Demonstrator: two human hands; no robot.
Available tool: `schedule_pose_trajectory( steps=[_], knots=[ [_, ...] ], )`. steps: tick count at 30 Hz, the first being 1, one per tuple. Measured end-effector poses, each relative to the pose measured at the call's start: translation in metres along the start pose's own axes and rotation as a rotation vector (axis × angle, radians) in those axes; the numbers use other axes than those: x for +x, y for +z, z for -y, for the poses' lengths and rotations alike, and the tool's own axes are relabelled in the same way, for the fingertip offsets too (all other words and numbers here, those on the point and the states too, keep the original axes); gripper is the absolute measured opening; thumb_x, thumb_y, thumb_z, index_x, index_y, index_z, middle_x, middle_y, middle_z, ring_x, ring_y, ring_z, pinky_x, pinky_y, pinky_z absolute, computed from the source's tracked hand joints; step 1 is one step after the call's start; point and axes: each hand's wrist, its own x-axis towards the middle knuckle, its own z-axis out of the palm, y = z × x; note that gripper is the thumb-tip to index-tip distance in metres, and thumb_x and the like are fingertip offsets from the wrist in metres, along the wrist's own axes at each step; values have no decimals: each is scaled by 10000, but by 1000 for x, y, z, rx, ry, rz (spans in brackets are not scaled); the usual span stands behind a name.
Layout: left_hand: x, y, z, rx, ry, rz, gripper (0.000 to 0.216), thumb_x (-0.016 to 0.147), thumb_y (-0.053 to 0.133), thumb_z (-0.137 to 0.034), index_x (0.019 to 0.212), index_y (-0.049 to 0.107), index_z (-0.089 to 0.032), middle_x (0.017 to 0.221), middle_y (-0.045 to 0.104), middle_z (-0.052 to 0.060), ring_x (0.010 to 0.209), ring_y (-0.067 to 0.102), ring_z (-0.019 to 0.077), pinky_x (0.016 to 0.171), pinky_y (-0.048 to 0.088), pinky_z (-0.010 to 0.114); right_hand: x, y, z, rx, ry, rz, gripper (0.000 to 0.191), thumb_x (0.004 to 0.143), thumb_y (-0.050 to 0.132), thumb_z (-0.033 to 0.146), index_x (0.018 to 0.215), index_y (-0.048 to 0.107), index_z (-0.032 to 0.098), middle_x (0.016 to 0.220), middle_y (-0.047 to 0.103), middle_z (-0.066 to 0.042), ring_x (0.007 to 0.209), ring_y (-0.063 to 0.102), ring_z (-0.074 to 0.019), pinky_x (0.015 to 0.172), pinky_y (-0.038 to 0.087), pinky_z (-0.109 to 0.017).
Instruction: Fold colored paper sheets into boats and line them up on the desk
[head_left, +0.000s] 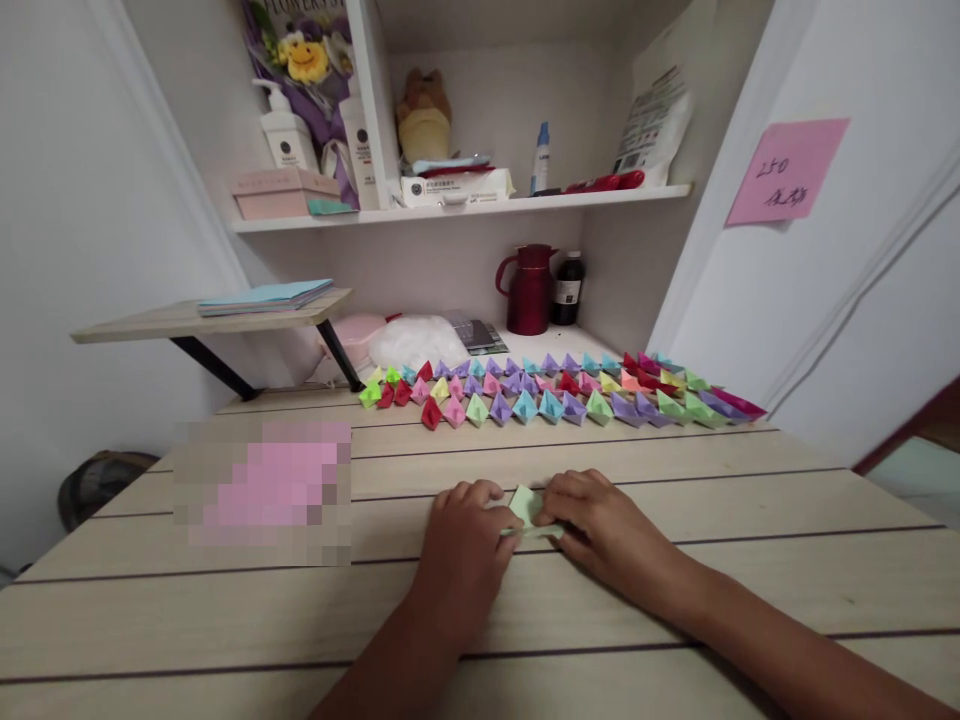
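Between my hands, a small piece of folded light-green paper (526, 506) is held low over the wooden table (637, 640). My left hand (469, 530) grips its left edge between thumb and fingers. On the other side, my right hand (592, 515) pinches the right edge, and its fingers cover part of the paper. A pale fold runs along the near side of the paper, between both thumbs. Beyond my hands stand several rows of small folded paper boats (526, 405) in red, pink, purple, blue, green and yellow.
A blurred pink patch (277, 475) lies on the left of the table. Behind it, a raised wooden stand (150, 318) bears a stack of coloured paper (262, 298). A red jug (529, 290) and a dark bottle (568, 288) stand at the back, under a white shelf (585, 203).
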Motion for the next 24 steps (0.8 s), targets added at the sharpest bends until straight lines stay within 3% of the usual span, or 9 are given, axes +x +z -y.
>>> schedule_pose_trajectory(
  steps=[4, 7, 10, 18, 24],
  knots=[
    [0, 0, 2, -39, -59, -6, 164, 785, 665, -217, 897, 735, -314, 1150, 628, 16, 1084, 531, 233, 924, 374, 423, 0, -5, -9, 217, 110, 4, 288, 726, 582, 15, 876, 682, 239, 998, 657, -35, 988, 570, -210, 863, 414, -334],
    [2, 1, 2, -74, -77, -39, 130, 819, 624, -240, 808, 736, -306, 1119, 638, 3, 1069, 539, 216, 913, 369, 414, 3, -7, -13, 271, 161, -5, 94, 829, 601, 168, 844, 676, 223, 962, 660, -49, 943, 580, -216, 845, 436, -344],
    [6, 5, 3, -97, -98, -91, 129, 820, 623, -259, 742, 722, -286, 1071, 648, -6, 1036, 548, 201, 895, 371, 392, 7, -6, -14, 288, 185, -14, 136, 887, 561, 258, 799, 652, 208, 905, 663, -49, 879, 587, -205, 807, 445, -334],
    [14, 14, 2, -117, -171, -194, 125, 783, 667, -235, 663, 635, -230, 1017, 649, -26, 996, 556, 179, 883, 346, 368, 14, 0, -10, 92, 284, -35, 137, 875, 562, 304, 781, 591, 209, 818, 611, -25, 795, 572, -188, 703, 412, -293],
    [16, 14, 4, -8, -172, -172, 169, 772, 676, -249, 666, 553, -203, 1060, 637, 8, 1018, 540, 200, 861, 353, 362, 16, -1, -5, -44, 329, -5, 166, 872, 560, 350, 789, 592, 209, 816, 595, -26, 755, 561, -183, 678, 379, -286]
  ],
)
